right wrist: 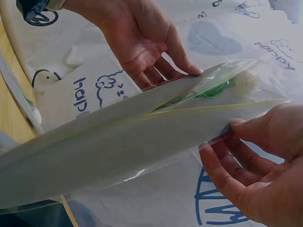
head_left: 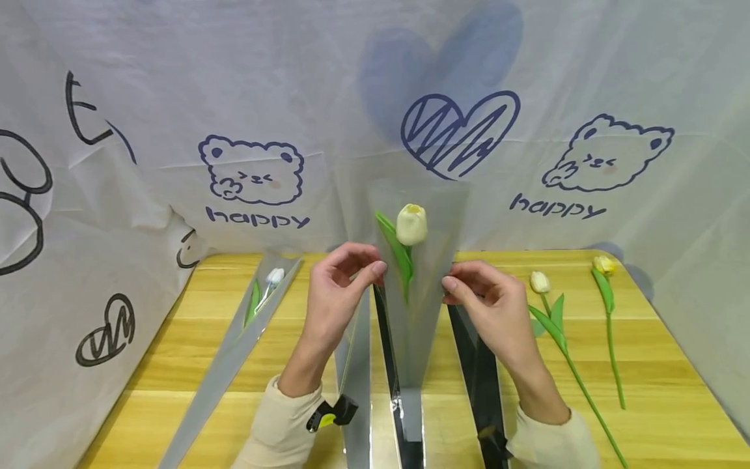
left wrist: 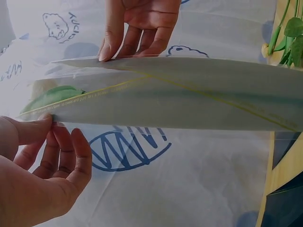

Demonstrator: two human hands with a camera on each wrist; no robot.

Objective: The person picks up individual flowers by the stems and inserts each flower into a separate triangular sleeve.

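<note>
A white artificial tulip (head_left: 412, 225) with green leaves stands inside a tapered grey flower sleeve (head_left: 424, 319), held upright above the table. My left hand (head_left: 336, 296) pinches the sleeve's left edge between thumb and fingers, just below the bloom. On the opposite edge, my right hand (head_left: 498, 309) pinches at about the same height. In the left wrist view, a clear front with a yellow-edged fold in the sleeve (left wrist: 199, 106) shows. The right wrist view shows the bloom (right wrist: 246, 82) near the sleeve's wide end. Grey film hides most of the stem.
A wrapped white tulip (head_left: 234, 352) lies at the left of the wooden table (head_left: 656, 365). Another grey sleeve (head_left: 357, 371) and black sleeves (head_left: 477, 365) lie in the middle. Loose tulips, one white (head_left: 540, 282) and one yellow (head_left: 603, 265), lie at right. A printed cloth (head_left: 351, 130) hangs behind.
</note>
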